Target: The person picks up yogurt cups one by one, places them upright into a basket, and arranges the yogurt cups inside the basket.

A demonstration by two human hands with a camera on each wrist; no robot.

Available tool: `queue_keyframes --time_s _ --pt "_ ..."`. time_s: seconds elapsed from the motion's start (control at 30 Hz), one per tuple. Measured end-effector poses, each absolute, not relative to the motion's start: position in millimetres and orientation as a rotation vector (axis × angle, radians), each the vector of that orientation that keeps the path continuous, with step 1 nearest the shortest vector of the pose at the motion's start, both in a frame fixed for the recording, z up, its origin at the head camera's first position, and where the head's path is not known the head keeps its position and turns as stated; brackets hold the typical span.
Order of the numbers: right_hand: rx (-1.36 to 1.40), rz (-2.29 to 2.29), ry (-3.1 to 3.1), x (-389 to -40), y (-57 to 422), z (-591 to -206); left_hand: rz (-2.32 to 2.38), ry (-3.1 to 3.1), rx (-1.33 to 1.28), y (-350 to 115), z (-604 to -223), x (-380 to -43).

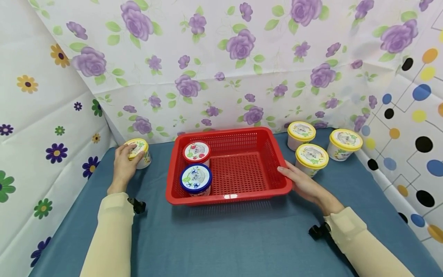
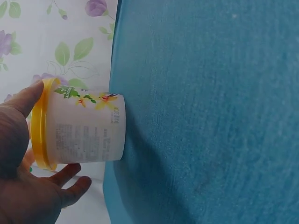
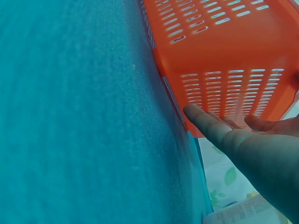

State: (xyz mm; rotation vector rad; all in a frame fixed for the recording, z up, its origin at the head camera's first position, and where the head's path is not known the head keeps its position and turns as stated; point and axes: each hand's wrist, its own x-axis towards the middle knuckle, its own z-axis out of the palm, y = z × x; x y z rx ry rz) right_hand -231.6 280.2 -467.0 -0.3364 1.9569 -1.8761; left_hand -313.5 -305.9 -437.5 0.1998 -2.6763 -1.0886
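At the left, my left hand (image 1: 125,163) grips a white tub with a yellow lid (image 1: 144,161), thumb on one side of the lid and fingers around the other. The tub (image 2: 88,126) stands upright in the left wrist view, its base right at the blue cloth. My right hand (image 1: 306,184) holds the right end of a red plastic basket (image 1: 226,198), with the thumb over the rim. Fingers (image 3: 210,123) of that hand lie along the slotted outer wall. Inside the basket's left end are a red-lidded tub (image 1: 196,152) and a blue-lidded tub (image 1: 195,179).
Right of the basket stand three more yellow-lidded tubs (image 1: 301,134) (image 1: 312,158) (image 1: 345,143), one close to my right hand. Blue cloth (image 1: 221,242) covers the table. A flowered curtain (image 1: 214,77) hangs along the back, with patterned sheets at both sides.
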Motion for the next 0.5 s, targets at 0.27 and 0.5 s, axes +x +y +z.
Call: queue_keyframes --time_s 0.27,0.5 --pt "-0.336 -1.865 1.961 -232.2 280.8 -468.1 -1.073 -2.633 0.189 -306.8 -446.1 -315.3" --pt "-0.341 -1.872 1.957 -232.0 280.9 -467.7 -1.065 -2.605 0.143 -308.8 -451.0 -316.5"
